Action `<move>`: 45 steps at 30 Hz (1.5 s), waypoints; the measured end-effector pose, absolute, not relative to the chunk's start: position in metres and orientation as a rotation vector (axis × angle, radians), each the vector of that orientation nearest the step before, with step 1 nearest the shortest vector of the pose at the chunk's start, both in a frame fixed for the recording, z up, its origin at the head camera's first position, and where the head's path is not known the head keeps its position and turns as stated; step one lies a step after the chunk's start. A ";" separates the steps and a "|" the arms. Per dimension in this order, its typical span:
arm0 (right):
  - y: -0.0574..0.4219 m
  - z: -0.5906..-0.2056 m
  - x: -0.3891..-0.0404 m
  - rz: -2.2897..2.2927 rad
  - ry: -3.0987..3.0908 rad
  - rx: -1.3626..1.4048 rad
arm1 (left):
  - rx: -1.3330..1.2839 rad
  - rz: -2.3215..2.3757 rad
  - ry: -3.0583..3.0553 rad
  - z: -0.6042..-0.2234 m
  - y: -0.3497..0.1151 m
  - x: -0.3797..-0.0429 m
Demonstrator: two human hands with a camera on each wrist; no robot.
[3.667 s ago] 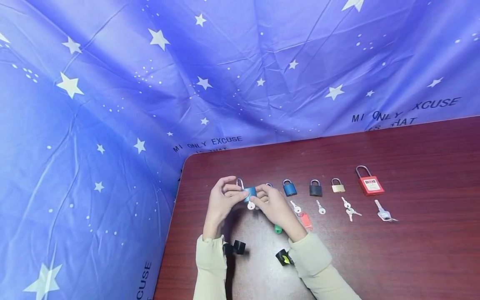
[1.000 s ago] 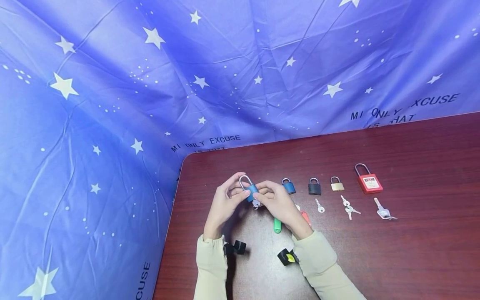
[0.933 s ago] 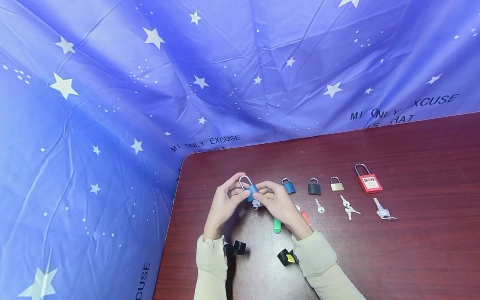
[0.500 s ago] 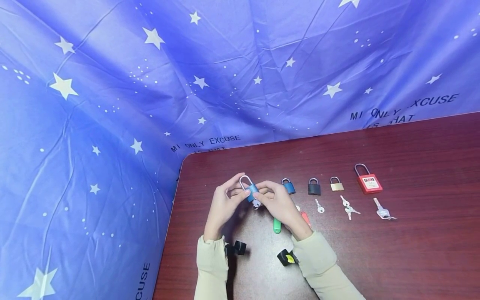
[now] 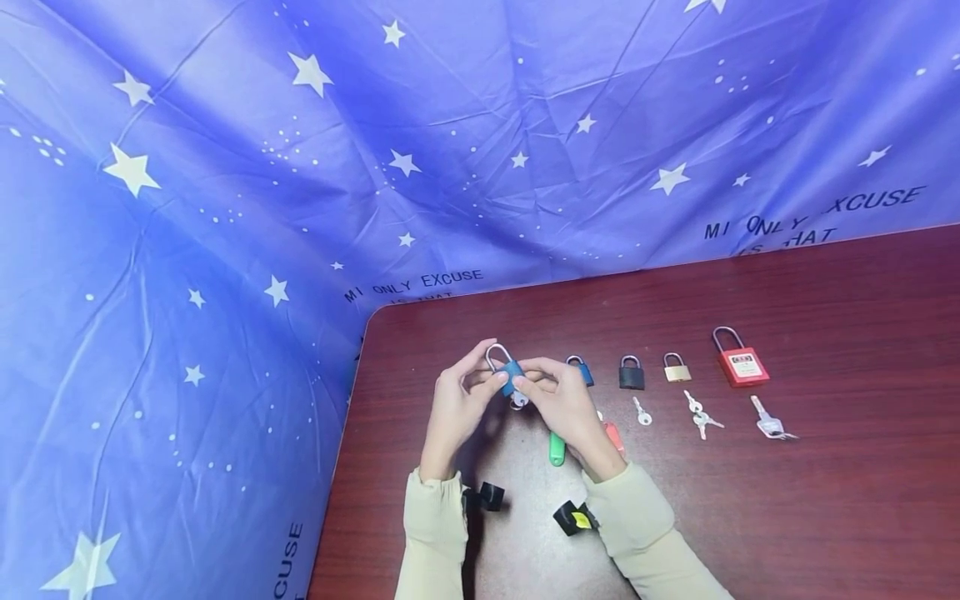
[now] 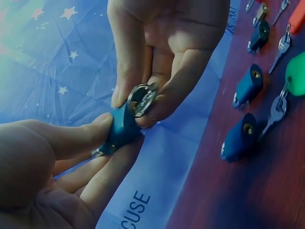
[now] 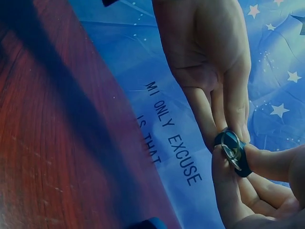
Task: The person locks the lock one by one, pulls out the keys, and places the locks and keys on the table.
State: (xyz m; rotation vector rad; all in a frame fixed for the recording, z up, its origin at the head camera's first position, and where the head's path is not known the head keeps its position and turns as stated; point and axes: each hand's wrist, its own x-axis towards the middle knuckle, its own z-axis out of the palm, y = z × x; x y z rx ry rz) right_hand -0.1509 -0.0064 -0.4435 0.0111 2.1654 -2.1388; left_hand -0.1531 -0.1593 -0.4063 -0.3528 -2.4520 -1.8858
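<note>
Both hands hold a blue padlock [image 5: 511,377] up over the left part of the table, its silver shackle pointing away. My left hand [image 5: 459,408] pinches the body from the left, thumb on its front face. From the right, my right hand [image 5: 561,406] grips the body's lower edge with thumb and fingers. A key with a ring [image 5: 519,401] hangs at the keyhole end; the ring [image 6: 144,100] shows beside the fingertips in the left wrist view. Each end of the shackle meets the body in the head view. The right hand's fingers are partly hidden behind the padlock.
A row on the table holds another blue padlock [image 5: 581,371], a black padlock [image 5: 632,372], a brass padlock [image 5: 677,368] and a red padlock [image 5: 742,364]. Keys lie before them, some with a green tag [image 5: 557,448] or red tag [image 5: 613,436]. A starry curtain [image 5: 450,167] stands behind.
Several seconds ago the shackle stuck out to the left of the body; now it stands over it. Since half a second ago both hands have shifted slightly right with the padlock.
</note>
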 end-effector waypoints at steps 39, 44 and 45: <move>-0.007 -0.448 -0.148 -2.076 1.972 -0.112 | -0.087 -2.012 -2.402 -0.401 -0.170 -0.153; -0.007 -0.447 -0.144 -2.044 2.018 -0.156 | -0.101 -2.012 -2.439 -0.401 -0.171 -0.153; -0.007 -0.447 -0.143 -2.035 2.029 -0.160 | -0.101 -2.007 -2.440 -0.401 -0.172 -0.154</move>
